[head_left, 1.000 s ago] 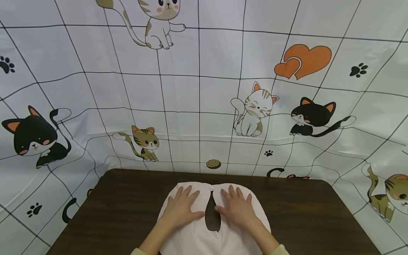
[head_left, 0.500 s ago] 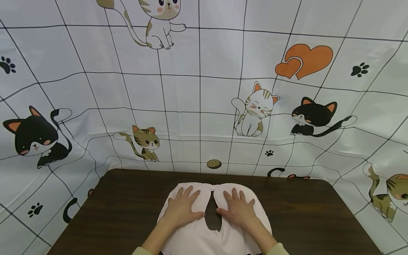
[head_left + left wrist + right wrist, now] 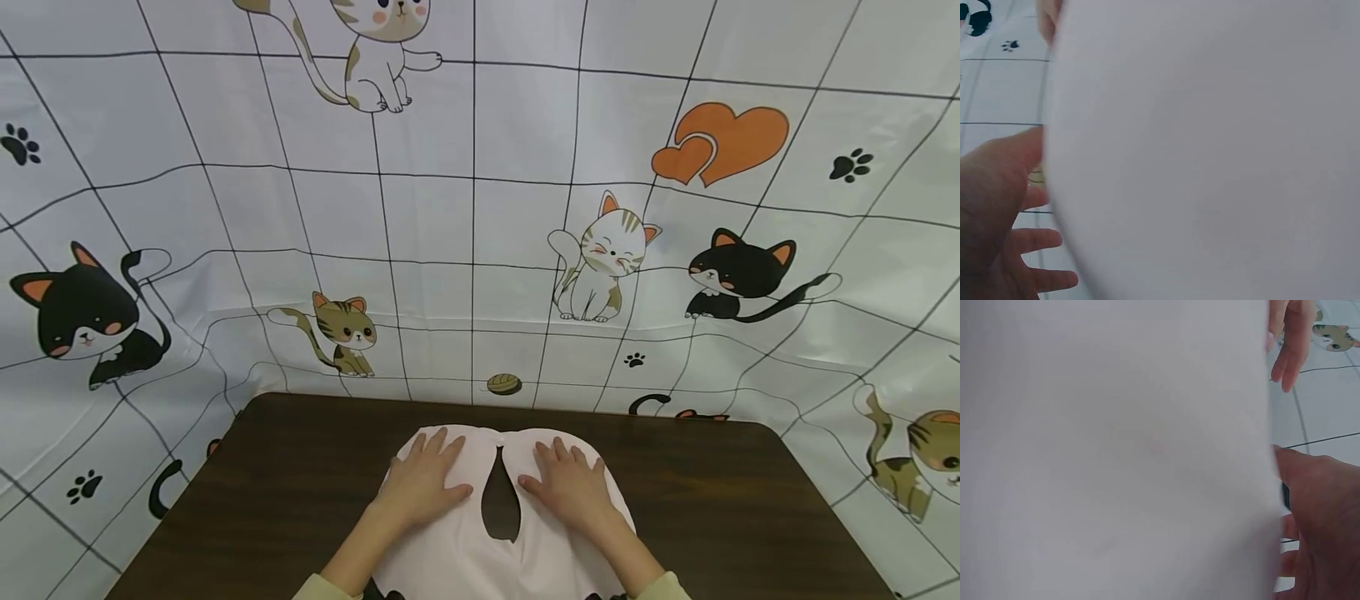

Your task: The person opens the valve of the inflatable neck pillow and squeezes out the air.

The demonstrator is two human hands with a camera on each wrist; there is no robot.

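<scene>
A pale pink U-shaped neck pillow (image 3: 450, 554) lies on the dark wooden table (image 3: 300, 467), its two arms meeting at the far side around a teardrop-shaped gap. On its left arm rests the left hand (image 3: 418, 482), fingers spread and thumb pointing toward the gap. The right hand (image 3: 572, 490) lies in the same way on the right arm. Small black parts show at the pillow's near edge, cut off by the frame. Both wrist views are mostly filled by the blurred pale pillow (image 3: 1197, 150), with the left hand (image 3: 991, 206) and right hand (image 3: 1329, 519) at the sides.
Behind the table hangs a white grid-patterned sheet (image 3: 427, 217) printed with cats, paw prints and orange hearts. It also runs along the left and right sides, close to the table's edges.
Both hands have shifted slightly outward on the pillow, so the thumbs lie farther from the central gap. The pillow stays in nearly the same place; the head view has tilted a little.
</scene>
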